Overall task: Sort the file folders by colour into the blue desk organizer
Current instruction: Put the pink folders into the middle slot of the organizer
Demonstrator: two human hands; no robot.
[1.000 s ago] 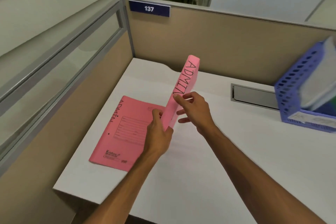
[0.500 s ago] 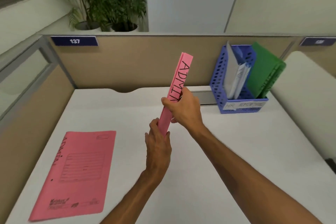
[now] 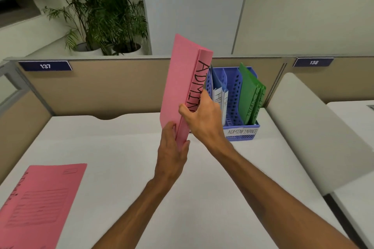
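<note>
A worktop point(image 3: 125, 147) runs up to a low partition point(image 3: 121, 87) at its far edge. Above the middle of the worktop, two hands hold a folder point(image 3: 182, 87) upright, spine toward the viewer: the left hand point(image 3: 172, 155) grips its bottom edge, the right hand point(image 3: 204, 115) clasps the spine just above. Behind and right of them, an organizer point(image 3: 234, 95) stands on the worktop against the partition, with folders point(image 3: 251, 97) upright in its rightmost slot and more files point(image 3: 219, 97) in a slot to their left. A second folder point(image 3: 40, 204) lies flat at the near left corner. Potted plants point(image 3: 101, 10) stand beyond the partition, on the left.
</note>
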